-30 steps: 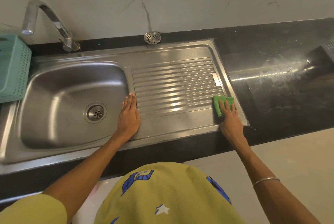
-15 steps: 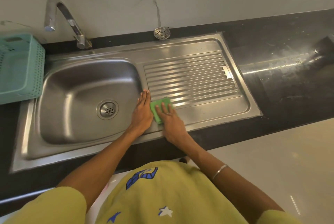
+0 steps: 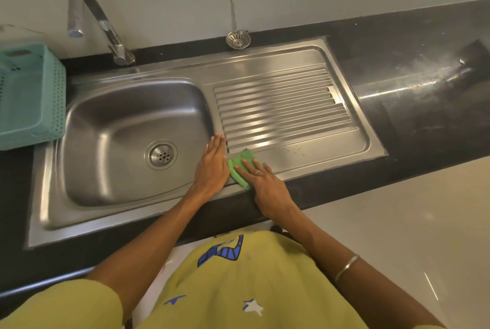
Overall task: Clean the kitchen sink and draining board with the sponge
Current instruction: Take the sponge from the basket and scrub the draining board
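While left hand [image 3: 212, 166] lies flat, right hand [image 3: 267, 185] presses crumpled green sponge [image 3: 240, 166] onto draining board [image 3: 305, 148].

Evenly bright indoor light — white glare streaks on the ribbed draining board [image 3: 286, 113] and black countertop [image 3: 413, 84], soft shadows, wide-angle bending at edges — focus mostly sharp.

The ribbed draining board [image 3: 286, 111] lies open toward the frame's right; the flat left hand [image 3: 213, 166] blocks the way toward the basin [image 3: 127, 143].
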